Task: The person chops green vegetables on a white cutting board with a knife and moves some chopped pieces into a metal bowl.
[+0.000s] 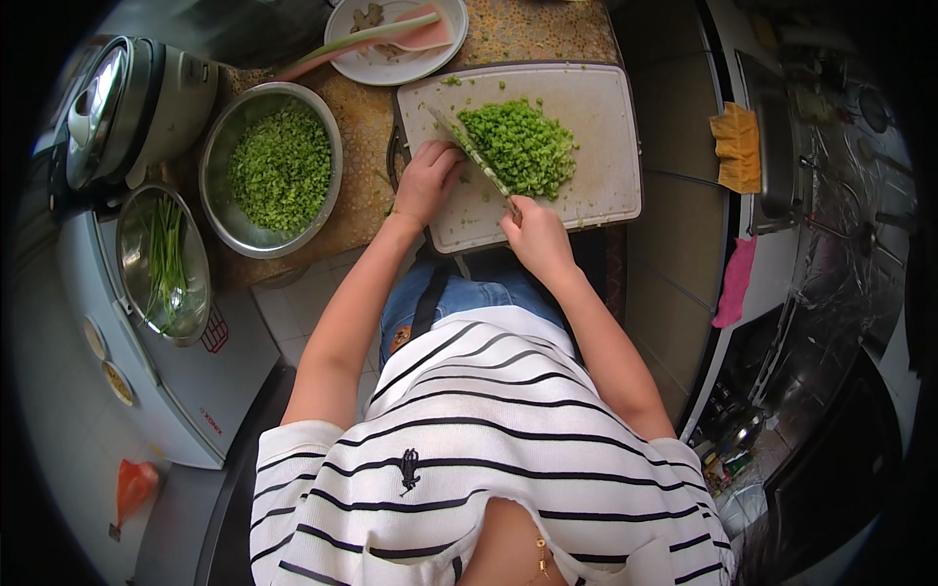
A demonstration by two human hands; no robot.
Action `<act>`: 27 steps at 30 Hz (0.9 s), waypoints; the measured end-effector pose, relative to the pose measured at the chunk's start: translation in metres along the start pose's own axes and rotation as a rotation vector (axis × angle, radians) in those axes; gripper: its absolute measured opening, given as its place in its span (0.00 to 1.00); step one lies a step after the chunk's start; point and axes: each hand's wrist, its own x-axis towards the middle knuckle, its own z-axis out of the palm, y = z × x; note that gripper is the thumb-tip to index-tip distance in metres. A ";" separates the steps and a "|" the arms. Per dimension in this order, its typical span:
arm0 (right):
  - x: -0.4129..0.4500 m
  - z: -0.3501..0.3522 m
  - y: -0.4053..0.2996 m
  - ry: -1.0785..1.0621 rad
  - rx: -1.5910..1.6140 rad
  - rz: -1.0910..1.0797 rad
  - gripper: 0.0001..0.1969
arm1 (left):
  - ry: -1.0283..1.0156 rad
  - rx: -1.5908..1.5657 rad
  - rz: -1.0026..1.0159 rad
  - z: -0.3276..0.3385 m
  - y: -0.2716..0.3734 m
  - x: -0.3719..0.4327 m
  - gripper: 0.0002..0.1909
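My right hand (541, 238) grips the handle of a kitchen knife (480, 160). Its blade slants up and to the left across a pale cutting board (604, 165), with green bits stuck along it. Right of the blade lies a heap of finely chopped green vegetable (520, 146). My left hand (431, 179) rests on the board's left side, fingers curled close to the blade; whether anything is under those fingers is hidden.
Left of the board stands a steel bowl (335, 157) of chopped greens (282, 172). A smaller steel bowl (198, 293) holds long green stalks (167, 242). Behind are a white plate (396, 69) with ginger and a pink spatula (421, 33), and a rice cooker (176, 102).
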 end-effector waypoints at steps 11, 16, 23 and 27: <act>0.003 0.006 -0.002 -0.027 -0.126 0.011 0.08 | -0.061 0.072 0.009 0.003 -0.004 0.003 0.10; -0.005 -0.003 -0.008 -0.085 -0.064 0.038 0.09 | -0.062 0.053 0.041 0.002 -0.007 0.000 0.09; 0.000 0.002 -0.005 -0.039 -0.040 0.012 0.08 | -0.047 0.042 0.070 0.001 -0.009 0.004 0.08; -0.001 0.008 -0.001 -0.039 -0.034 0.040 0.09 | -0.048 0.025 0.060 0.003 -0.010 0.000 0.08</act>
